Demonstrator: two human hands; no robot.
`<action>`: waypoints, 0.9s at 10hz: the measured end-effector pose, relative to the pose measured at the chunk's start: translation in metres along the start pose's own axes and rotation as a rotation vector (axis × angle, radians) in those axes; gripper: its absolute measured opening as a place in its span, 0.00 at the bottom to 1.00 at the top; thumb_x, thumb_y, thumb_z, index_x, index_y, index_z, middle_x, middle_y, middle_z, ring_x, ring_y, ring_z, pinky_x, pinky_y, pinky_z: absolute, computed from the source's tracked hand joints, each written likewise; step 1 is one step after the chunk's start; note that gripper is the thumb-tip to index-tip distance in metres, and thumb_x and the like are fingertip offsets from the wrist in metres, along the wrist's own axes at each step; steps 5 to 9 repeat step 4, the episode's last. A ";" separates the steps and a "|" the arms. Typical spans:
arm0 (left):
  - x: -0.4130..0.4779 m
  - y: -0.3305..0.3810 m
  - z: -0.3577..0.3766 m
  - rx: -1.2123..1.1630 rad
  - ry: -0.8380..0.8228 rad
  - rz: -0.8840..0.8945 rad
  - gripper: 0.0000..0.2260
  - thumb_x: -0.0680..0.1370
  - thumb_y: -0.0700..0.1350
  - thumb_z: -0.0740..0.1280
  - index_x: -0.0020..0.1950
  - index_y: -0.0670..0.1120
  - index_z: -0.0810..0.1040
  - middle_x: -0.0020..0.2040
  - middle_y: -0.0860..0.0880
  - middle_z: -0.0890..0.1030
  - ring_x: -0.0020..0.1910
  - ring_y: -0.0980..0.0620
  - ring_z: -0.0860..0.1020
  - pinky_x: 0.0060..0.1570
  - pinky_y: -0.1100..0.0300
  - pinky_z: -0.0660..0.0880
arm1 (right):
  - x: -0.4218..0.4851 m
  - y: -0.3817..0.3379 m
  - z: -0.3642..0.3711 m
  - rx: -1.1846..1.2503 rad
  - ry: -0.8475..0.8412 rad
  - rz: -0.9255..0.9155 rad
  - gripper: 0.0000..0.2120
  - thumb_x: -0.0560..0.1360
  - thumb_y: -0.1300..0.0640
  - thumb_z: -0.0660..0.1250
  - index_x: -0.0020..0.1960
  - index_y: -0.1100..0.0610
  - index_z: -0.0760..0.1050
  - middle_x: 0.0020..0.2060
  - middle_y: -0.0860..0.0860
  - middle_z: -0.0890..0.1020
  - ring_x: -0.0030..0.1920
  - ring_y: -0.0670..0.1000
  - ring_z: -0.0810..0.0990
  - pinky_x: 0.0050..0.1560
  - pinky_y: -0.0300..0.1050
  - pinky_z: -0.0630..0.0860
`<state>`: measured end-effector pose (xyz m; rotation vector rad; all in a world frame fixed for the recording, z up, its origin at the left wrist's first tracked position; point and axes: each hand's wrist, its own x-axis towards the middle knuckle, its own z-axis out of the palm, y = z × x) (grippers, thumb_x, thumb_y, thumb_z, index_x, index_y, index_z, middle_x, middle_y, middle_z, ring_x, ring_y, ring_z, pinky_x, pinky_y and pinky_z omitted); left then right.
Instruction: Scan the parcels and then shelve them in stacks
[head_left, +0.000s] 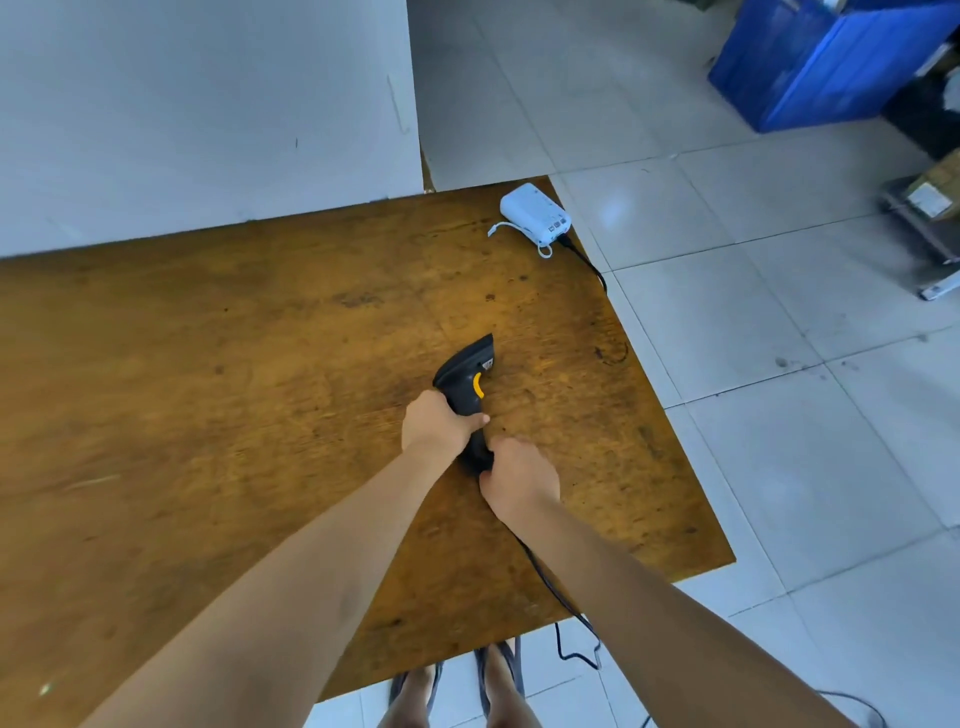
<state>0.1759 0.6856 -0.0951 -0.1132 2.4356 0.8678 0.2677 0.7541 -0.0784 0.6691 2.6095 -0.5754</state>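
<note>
A black barcode scanner (469, 371) with a yellow trigger lies on the brown wooden table (208, 389), its head pointing away from me. My left hand (439, 423) grips the scanner's handle just below the trigger. My right hand (519, 480) holds the lower end of the handle, where the black cable (558, 592) leaves it and runs off the table's near edge. No parcel lies on the table.
A white power bank (535, 213) with a plugged-in black lead sits at the table's far right corner. A white panel (208, 104) stands along the back edge. On the tiled floor to the right are a blue crate (821, 62) and a platform scale (924, 228) bearing a carton.
</note>
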 end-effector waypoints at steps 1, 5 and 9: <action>-0.001 -0.009 0.006 0.011 0.033 0.022 0.21 0.67 0.58 0.75 0.43 0.40 0.76 0.40 0.46 0.80 0.41 0.45 0.81 0.29 0.58 0.70 | -0.001 0.003 0.001 0.005 0.006 0.003 0.14 0.78 0.58 0.63 0.63 0.55 0.74 0.60 0.55 0.75 0.57 0.55 0.78 0.46 0.45 0.73; -0.011 -0.014 -0.024 0.062 -0.120 -0.088 0.25 0.71 0.64 0.67 0.41 0.40 0.78 0.33 0.45 0.82 0.31 0.49 0.82 0.38 0.54 0.83 | 0.000 -0.007 -0.027 -0.105 -0.090 0.058 0.07 0.76 0.58 0.65 0.54 0.57 0.74 0.54 0.54 0.78 0.52 0.55 0.79 0.40 0.45 0.72; -0.011 -0.014 -0.024 0.062 -0.120 -0.088 0.25 0.71 0.64 0.67 0.41 0.40 0.78 0.33 0.45 0.82 0.31 0.49 0.82 0.38 0.54 0.83 | 0.000 -0.007 -0.027 -0.105 -0.090 0.058 0.07 0.76 0.58 0.65 0.54 0.57 0.74 0.54 0.54 0.78 0.52 0.55 0.79 0.40 0.45 0.72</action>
